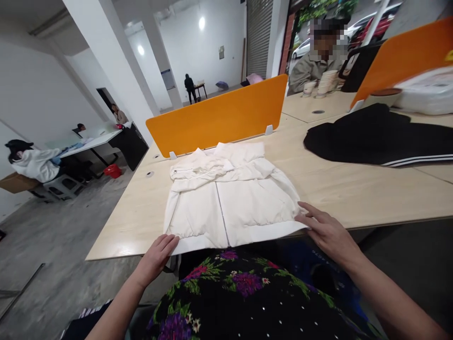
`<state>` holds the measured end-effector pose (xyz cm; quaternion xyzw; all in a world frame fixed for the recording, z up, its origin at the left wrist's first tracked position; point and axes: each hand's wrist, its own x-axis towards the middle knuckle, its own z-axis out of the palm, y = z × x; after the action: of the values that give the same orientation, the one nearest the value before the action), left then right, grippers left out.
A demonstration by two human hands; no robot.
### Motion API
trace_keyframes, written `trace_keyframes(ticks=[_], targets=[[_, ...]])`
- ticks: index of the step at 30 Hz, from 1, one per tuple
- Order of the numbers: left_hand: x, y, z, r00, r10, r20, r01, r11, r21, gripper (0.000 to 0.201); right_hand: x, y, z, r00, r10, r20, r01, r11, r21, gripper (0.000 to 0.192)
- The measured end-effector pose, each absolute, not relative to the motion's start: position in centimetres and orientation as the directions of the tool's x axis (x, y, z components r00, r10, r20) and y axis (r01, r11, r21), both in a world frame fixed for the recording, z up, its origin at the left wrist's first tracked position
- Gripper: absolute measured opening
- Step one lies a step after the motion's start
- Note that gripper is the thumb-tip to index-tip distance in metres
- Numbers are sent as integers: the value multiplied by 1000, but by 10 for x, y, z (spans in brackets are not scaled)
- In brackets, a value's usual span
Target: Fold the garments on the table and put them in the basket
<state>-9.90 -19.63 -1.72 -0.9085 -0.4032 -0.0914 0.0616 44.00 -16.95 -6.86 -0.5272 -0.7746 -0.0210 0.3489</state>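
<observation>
A cream zip-up jacket (198,208) lies front side up on the light wooden table, its hem along the near edge. Its zip runs down the middle, and the sleeves are folded across the upper part in a wrinkled band. At the hem's left corner, my left hand (157,255) is closed with its fingers over the fabric; the thumb is hidden. My right hand (327,233) pinches the right corner of the hem between thumb and fingers, close to the table edge.
An orange divider (219,115) stands behind the jacket. To the right lies a black garment with white stripes (371,137). Beyond it are stacked paper cups (327,82), a plastic-wrapped bundle (430,92) and a seated person. Other people sit at a table (94,137) far left.
</observation>
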Motion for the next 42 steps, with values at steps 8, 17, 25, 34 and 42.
trace_keyframes(ticks=[8, 17, 25, 34, 42], targets=[[-89, -215, 48, 358, 739, 571, 676, -627, 387, 23, 443, -193, -9, -95, 761, 641, 558, 574, -599, 26], [-86, -243, 90, 0, 811, 585, 520, -500, 693, 17, 449, -187, 44, 132, 818, 560, 446, 456, -770, 23], [-84, -45, 114, -316, 849, 422, 471, -246, 847, 33, 398, -1, 84, 360, 876, 320, 114, 299, -947, 36], [-60, 92, 11, -449, 867, 214, 773, 257, 580, 24, 377, 125, -26, 288, 935, 206, 688, -53, -724, 28], [-71, 93, 14, -405, 846, 348, 869, 238, 433, 27, 395, 125, -23, 339, 870, 357, 684, 32, -729, 34]])
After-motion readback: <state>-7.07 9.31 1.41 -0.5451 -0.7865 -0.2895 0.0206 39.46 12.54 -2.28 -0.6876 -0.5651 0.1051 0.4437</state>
